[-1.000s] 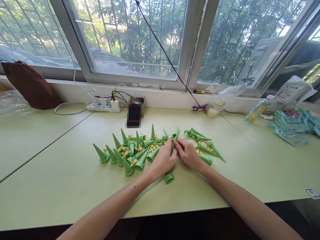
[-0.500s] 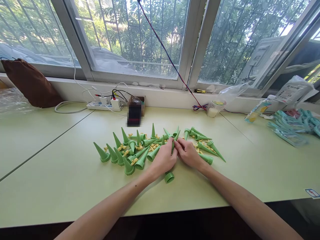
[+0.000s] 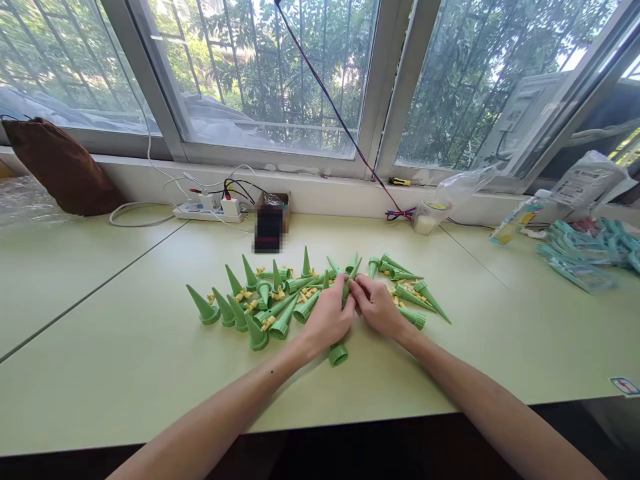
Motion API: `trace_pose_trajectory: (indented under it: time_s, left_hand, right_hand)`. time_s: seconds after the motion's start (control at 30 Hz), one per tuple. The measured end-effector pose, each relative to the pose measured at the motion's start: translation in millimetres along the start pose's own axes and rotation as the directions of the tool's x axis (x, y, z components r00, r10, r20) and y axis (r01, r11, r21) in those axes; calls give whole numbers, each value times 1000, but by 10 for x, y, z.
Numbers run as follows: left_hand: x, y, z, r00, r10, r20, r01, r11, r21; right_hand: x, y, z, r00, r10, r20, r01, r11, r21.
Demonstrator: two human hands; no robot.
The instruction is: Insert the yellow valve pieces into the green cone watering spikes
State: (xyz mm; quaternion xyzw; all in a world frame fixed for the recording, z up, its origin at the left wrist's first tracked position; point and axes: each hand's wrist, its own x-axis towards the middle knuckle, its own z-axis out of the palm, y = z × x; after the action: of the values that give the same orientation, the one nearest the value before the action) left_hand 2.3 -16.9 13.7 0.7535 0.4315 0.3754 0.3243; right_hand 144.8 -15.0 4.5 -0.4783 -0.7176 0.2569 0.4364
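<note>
My left hand [image 3: 332, 312] is closed around a green plastic cone spike [image 3: 353, 269], whose tip points up and away from me. Against it, my right hand [image 3: 374, 303] pinches with thumb and fingers at the same spike; whether a small part sits between those fingertips is hidden. Just below my left wrist a green spike [image 3: 339, 355] lies with its open ribbed end toward me. To the left, several green spikes [image 3: 204, 308] stand on their caps, while others lie among small yellow valve-like pieces [image 3: 269, 323]. More green spikes [image 3: 413, 317] lie beside my right hand.
Along the window wall are a power strip [image 3: 210, 213] with cables, a small box with a blurred dark object [image 3: 269, 229], a plastic cup in a bag [image 3: 426, 219] and a bottle [image 3: 520, 217]. Bagged teal items [image 3: 585, 250] lie far right; a brown bag [image 3: 63, 170] leans far left.
The held spike has tilted very slightly between my hands, and my right fingers have shifted a little. The pieces on the table lie as before.
</note>
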Motion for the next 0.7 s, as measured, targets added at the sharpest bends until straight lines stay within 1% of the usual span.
trace_pose_trajectory:
  time_s: [0.13,0.3,0.4,0.57,0.7]
  left_hand:
    - [7,19,1,1000,2,-11,-3,997,-76]
    - [24,96,-13,999,-6,-51,-4,979,-204]
    - [26,140,-26,997,-4,-76,-17,961,-277]
    - [22,156,-43,991,-29,-132,-16,943,-331]
    - [14,160,-48,984,-46,-174,-17,937,-348]
  right_hand:
    - [-14,-15,-5,1000,-6,-18,7,998,66]
    - [-33,-44,-4,1000,-17,-18,21,974,227]
    - [-36,-70,-1,998,-32,-48,45,953,301]
    - [-44,-105,26,993,-60,-105,97,914,394]
    - [-43,-107,45,988,-70,-135,122,896,427]
